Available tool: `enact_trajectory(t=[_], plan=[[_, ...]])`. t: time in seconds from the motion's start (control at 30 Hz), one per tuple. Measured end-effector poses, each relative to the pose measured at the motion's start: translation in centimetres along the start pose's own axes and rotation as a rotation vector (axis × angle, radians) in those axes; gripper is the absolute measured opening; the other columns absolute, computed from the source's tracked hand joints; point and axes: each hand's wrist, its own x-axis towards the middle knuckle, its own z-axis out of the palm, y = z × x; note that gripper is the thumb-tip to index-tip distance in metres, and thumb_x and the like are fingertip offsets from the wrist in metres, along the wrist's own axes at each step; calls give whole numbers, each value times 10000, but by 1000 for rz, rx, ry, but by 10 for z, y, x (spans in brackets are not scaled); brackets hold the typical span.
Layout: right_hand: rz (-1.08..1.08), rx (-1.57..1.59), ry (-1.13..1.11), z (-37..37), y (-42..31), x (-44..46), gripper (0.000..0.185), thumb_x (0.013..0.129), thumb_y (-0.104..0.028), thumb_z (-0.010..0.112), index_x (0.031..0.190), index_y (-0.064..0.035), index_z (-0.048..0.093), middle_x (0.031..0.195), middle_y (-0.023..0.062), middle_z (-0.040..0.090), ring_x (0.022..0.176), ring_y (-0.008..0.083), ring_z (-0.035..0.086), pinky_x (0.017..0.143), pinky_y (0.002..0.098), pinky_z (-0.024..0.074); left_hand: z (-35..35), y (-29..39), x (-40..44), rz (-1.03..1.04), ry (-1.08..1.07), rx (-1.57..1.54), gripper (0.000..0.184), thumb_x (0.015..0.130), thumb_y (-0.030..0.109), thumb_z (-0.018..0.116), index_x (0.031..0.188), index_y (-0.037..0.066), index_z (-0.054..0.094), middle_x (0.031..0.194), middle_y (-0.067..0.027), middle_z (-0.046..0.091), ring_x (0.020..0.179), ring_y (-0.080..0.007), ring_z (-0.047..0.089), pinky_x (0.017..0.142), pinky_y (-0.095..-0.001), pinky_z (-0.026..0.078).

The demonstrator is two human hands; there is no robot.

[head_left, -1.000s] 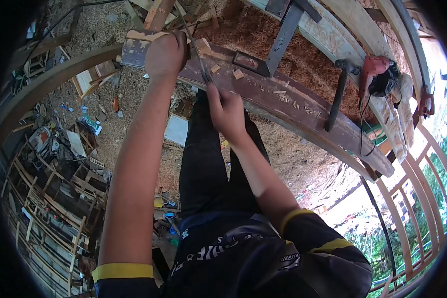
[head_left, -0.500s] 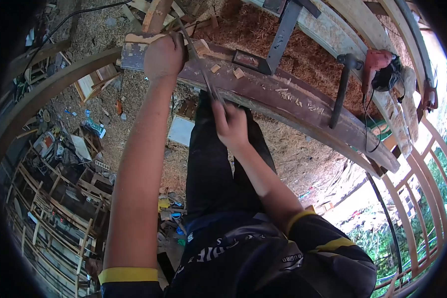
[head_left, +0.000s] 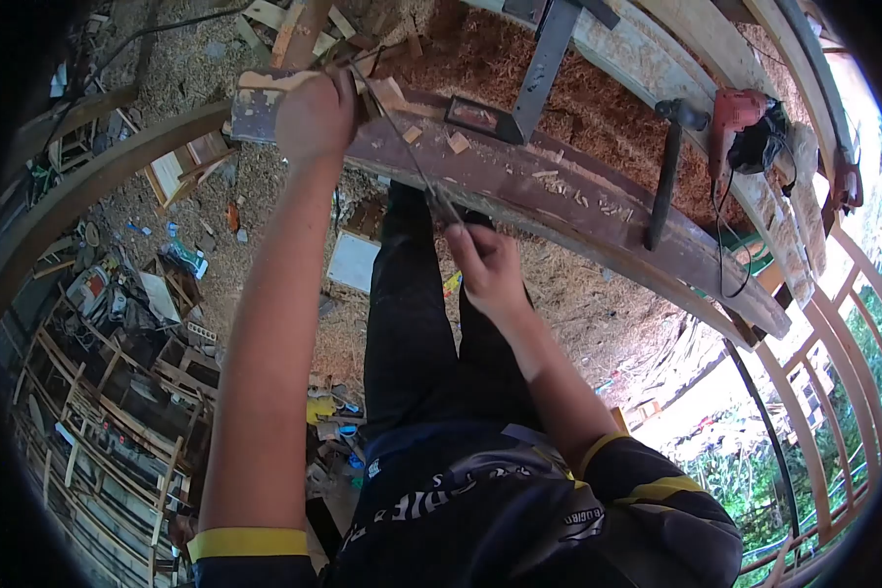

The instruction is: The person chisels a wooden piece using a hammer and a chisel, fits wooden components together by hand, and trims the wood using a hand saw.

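My right hand (head_left: 490, 269) is closed around the handle of a saw (head_left: 402, 137). The long thin blade is seen nearly edge-on and slants up to the left, across the near edge of a brown wooden beam (head_left: 578, 201). My left hand (head_left: 314, 122) is a fist resting on the beam's left end, pressed on a small wood piece (head_left: 369, 106) beside the blade. The fingers hide most of that piece. Small wood offcuts (head_left: 459, 143) and chips lie on the beam just right of the blade.
A metal square (head_left: 539, 88) stands across the beam, and a hammer (head_left: 668, 171) leans on it farther right. Beyond is a red power drill (head_left: 737, 127) with its cord hanging. Curved timbers (head_left: 108, 157) lie at left, and shavings and scrap cover the ground.
My right hand has drawn the saw back, down and to the right toward my body. The left hand stays on the wood piece. The view has shifted slightly.
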Motion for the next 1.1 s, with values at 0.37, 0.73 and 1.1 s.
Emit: enact_trajectory(t=[0.37, 0.73, 1.1], plan=[[48, 46, 157, -52, 3, -58, 337, 1006, -176, 597, 730, 4, 526, 651, 73, 459, 627, 106, 458, 549, 338, 350, 48, 4, -86, 363, 259, -293, 255, 991, 162, 523, 805, 35, 643, 809, -173, 635, 710, -379, 621, 656, -503, 497], [-285, -768, 622, -143, 40, 33, 239, 983, -184, 618, 862, -18, 495, 822, 217, 571, 845, 446, 555, 800, 529, 401, 15, 10, -108, 386, 152, -365, 640, 788, 335, 848, 1308, 97, 561, 1271, -171, 568, 1132, -423, 548, 973, -548, 433], [-427, -1043, 699, -178, 49, 94, 280, 945, -212, 670, 1108, 8, 612, 1045, 230, 606, 1029, 440, 576, 944, 535, 433, -4, 19, -84, 272, -127, -160, 870, 669, 415, 909, 1432, 156, 582, 1227, -129, 521, 1155, -355, 571, 967, -506, 508]])
